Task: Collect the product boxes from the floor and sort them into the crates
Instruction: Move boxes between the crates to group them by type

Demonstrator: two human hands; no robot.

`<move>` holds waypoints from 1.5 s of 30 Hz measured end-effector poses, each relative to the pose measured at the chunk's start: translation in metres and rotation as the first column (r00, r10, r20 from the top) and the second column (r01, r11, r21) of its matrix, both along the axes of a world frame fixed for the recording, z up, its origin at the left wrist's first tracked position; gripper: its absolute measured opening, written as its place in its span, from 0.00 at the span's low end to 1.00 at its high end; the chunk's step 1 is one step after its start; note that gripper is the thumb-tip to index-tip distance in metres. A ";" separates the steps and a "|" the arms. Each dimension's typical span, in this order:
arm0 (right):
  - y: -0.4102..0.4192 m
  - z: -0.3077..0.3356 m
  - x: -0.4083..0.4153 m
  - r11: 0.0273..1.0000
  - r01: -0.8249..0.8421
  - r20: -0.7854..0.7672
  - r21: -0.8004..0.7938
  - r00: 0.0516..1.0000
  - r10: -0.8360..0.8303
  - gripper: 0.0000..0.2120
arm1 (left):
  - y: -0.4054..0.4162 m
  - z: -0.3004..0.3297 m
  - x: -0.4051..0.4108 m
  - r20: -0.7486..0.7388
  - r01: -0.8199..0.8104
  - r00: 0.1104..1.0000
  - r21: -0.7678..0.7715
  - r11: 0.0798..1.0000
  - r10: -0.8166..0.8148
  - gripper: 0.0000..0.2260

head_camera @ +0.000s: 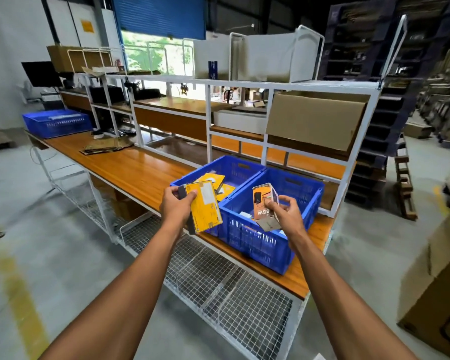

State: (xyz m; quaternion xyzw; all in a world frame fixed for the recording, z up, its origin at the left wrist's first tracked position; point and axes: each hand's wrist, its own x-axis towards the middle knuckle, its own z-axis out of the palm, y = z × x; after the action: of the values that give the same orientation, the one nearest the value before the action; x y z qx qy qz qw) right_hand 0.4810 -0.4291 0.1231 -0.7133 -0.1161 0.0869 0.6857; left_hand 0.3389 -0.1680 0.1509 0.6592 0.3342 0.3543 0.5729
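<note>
Fingers of the left hand point(176, 203) curl round the top end of a flat yellow box point(205, 206), thumb across its face, and the box hangs tilted just over the near rim of the left crate point(192, 179). Over on the other side, the right hand point(286, 213) pinches an orange box point(265, 203) marked 65W, printing upside down, held above the right crate point(257, 245). Both arms are stretched out toward the wooden workbench point(130, 167), where the 2 blue crates sit side by side, touching. More yellow boxes point(217, 181) already lie inside the left crate; white and pale packs show in the bottom of the right one. Behind them stands a white metal shelf frame point(265, 141) with a large cardboard carton point(315, 118) in its right bay. A 3rd blue basket point(57, 123) sits at the bench's far end.
</note>
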 end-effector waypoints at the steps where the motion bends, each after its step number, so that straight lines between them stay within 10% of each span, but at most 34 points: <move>1: 0.004 -0.002 0.008 1.000 0.014 -0.005 -0.005 1.000 -0.014 0.29 | 0.007 0.000 0.010 -0.004 0.003 1.000 0.009 1.000 -0.003 0.17; 11: 0.060 -0.025 0.096 0.937 0.245 0.062 -0.249 0.969 -0.237 0.33 | 0.114 0.000 0.134 -0.004 0.135 0.991 0.038 0.990 -0.135 0.25; 25: 0.101 -0.081 0.143 0.421 0.433 0.158 -0.797 0.823 -0.546 0.33 | 0.224 -0.033 0.280 -0.026 0.285 0.956 -0.167 0.944 -0.293 0.18; 45: 0.170 -0.075 0.145 0.613 0.374 0.300 -0.696 0.927 -0.225 0.24 | 0.280 -0.041 0.344 -0.040 0.085 0.992 -0.479 0.873 -0.119 0.19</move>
State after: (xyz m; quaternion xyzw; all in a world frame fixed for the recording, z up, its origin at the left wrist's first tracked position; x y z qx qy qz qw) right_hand 0.6263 -0.2592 0.0486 -0.9435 -0.0115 -0.0554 0.3266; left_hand 0.6829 0.1117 0.1099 0.5264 0.3953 0.2078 0.7235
